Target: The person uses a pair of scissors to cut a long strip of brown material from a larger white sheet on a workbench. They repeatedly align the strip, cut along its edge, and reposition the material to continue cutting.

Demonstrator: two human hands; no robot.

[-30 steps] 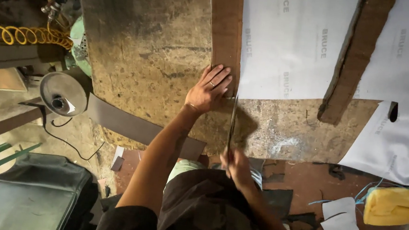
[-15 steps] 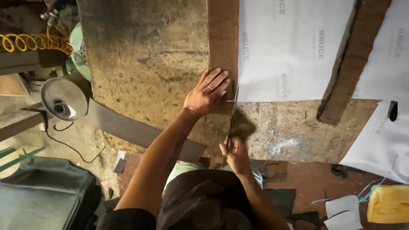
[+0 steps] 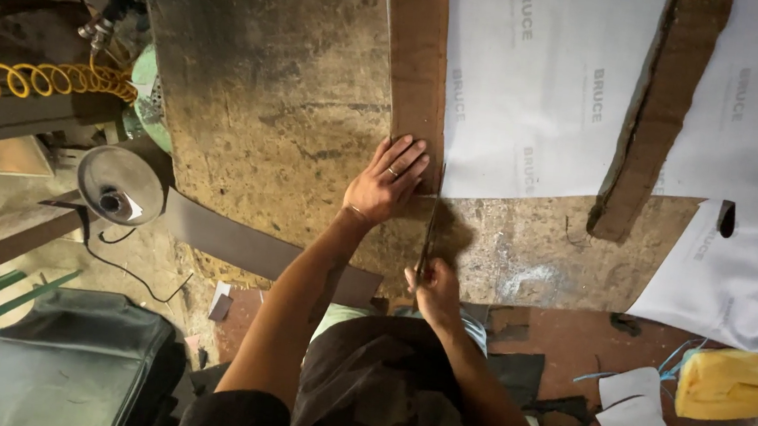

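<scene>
My left hand (image 3: 386,183) lies flat, fingers spread, on the near end of a long brown strip (image 3: 416,68) that runs up the worn worktable (image 3: 287,111). Just to its right, my right hand (image 3: 432,288) is closed around the handles of a pair of scissors (image 3: 430,227), whose blades point away from me along the seam between the brown strip and a large white printed sheet (image 3: 539,89). The blade tips sit at the sheet's near corner, close to my left fingers.
A dark wooden bar (image 3: 652,119) lies across the white sheets, with another white sheet (image 3: 744,267) at the right. A grey strip (image 3: 255,247) hangs over the table's near edge. A yellow coiled hose (image 3: 35,78) and a round disc machine (image 3: 119,186) stand left; a yellow bag (image 3: 738,382) lies right.
My right hand with the scissors has moved slightly toward me and lower along the seam. My left hand has stayed pressed on the brown strip.
</scene>
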